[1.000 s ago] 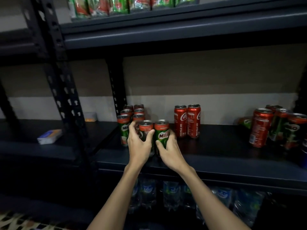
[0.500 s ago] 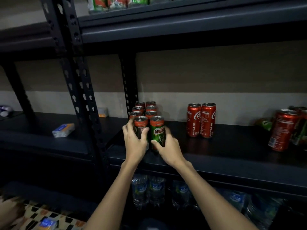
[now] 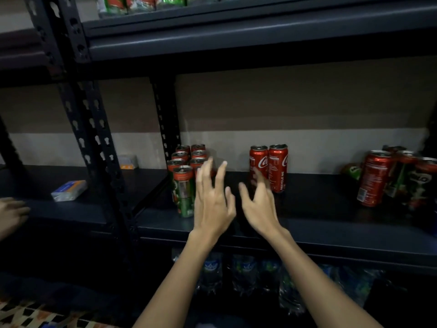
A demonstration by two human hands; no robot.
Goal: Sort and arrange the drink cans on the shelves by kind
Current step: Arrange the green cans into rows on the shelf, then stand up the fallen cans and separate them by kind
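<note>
Several green Milo cans (image 3: 183, 190) stand in two rows at the left end of the dark middle shelf (image 3: 307, 223). My left hand (image 3: 212, 200) hovers just right of them with fingers spread, partly covering the front right can. My right hand (image 3: 259, 204) is open too, in front of two red Coca-Cola cans (image 3: 269, 166) standing side by side. Neither hand holds anything. A mixed cluster of red cola cans (image 3: 374, 178) and Milo cans (image 3: 418, 183) stands at the right end.
A black perforated upright (image 3: 94, 129) divides the shelves. A small blue-and-white pack (image 3: 68, 190) lies on the left shelf. Water bottles (image 3: 246, 273) fill the shelf below. Packets sit on the top shelf (image 3: 142, 3). Another person's hand (image 3: 10, 214) shows at the left edge.
Both hands let go of the two front Milo cans and drew back to the right, fingers now spread. The view shifted left.
</note>
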